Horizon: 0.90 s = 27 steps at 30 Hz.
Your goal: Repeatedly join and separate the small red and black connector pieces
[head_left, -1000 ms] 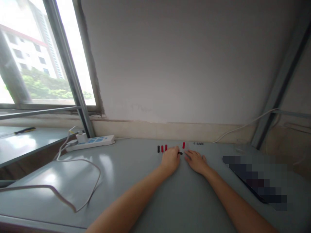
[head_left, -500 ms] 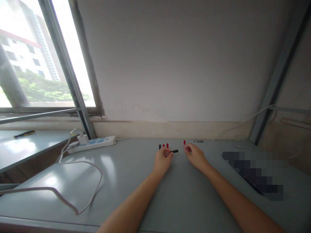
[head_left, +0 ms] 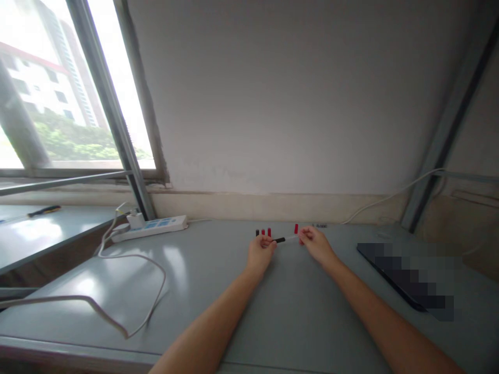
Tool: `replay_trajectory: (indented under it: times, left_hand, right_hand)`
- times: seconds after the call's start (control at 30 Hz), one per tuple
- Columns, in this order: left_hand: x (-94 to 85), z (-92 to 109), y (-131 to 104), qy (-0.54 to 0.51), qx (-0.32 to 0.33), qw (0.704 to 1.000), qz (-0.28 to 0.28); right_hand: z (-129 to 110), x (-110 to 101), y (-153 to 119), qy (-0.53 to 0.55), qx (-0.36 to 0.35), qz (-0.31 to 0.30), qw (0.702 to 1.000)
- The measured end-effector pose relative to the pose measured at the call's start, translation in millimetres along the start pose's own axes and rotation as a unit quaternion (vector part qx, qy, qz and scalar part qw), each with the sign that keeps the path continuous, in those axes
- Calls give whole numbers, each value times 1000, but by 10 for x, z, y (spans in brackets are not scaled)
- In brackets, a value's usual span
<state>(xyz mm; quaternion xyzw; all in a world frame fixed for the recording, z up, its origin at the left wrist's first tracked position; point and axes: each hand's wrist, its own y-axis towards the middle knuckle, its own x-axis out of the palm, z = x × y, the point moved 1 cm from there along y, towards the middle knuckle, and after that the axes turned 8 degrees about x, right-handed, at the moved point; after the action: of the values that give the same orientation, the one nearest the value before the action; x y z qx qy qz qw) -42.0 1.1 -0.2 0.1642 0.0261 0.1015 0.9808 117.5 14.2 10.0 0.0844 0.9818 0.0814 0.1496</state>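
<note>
My left hand (head_left: 260,255) pinches a small black stick-like piece (head_left: 279,240) that points right. Fingers closed, my right hand (head_left: 315,244) holds a thin pale piece (head_left: 291,237) whose left end reaches the tip of the black piece; whether they join is too small to tell. Behind my left hand stand a black piece (head_left: 257,232) and two red pieces (head_left: 268,232). Another red piece (head_left: 296,228) is just left of my right hand. Several tiny metallic parts (head_left: 320,226) lie behind my right hand.
A white power strip (head_left: 167,224) with a plug and a looping cable (head_left: 159,275) is on the left of the grey table (head_left: 202,311). A dark, partly pixelated object (head_left: 393,275) lies on the right. A screwdriver (head_left: 44,211) rests on the far-left surface.
My right hand has shifted slightly right, and the pale piece now shows between the hands. The red piece beside it is more visible. The view has moved slightly.
</note>
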Motion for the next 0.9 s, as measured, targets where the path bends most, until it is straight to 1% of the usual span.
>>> replay_trajectory:
  times: [0.13, 0.2, 0.33, 0.4, 0.57, 0.63, 0.73, 0.83, 0.9]
  left_hand:
    - [3, 95, -49, -57, -50, 997, -22]
    - [5, 131, -69, -71, -62, 995, -36]
    - [14, 168, -92, -83, -56, 992, -75]
    - [14, 173, -97, -88, -54, 991, -86]
    - [0, 166, -104, -83, -59, 990, -101]
    - [-1, 163, -104, -81, -56, 990, -100]
    - [0, 164, -93, -80, -52, 993, -72]
    - [2, 169, -73, -80, -39, 995, -43]
    - [6, 170, -63, -80, -29, 996, -40]
  right_hand:
    - [-19, -38, -30, 41, 34, -9, 999]
    - [-37, -43, -63, 52, 54, -25, 997]
    - [-63, -4, -132, 52, 84, -112, 989]
    - [-60, 18, -150, 55, 90, -143, 984]
    - [-15, 23, -133, 66, 94, -154, 981]
    - [3, 20, -121, 71, 94, -165, 979]
    - [15, 34, -116, 72, 83, -196, 975]
    - [10, 78, -130, 39, 44, -217, 974]
    - [4, 114, -141, -9, 11, -212, 977]
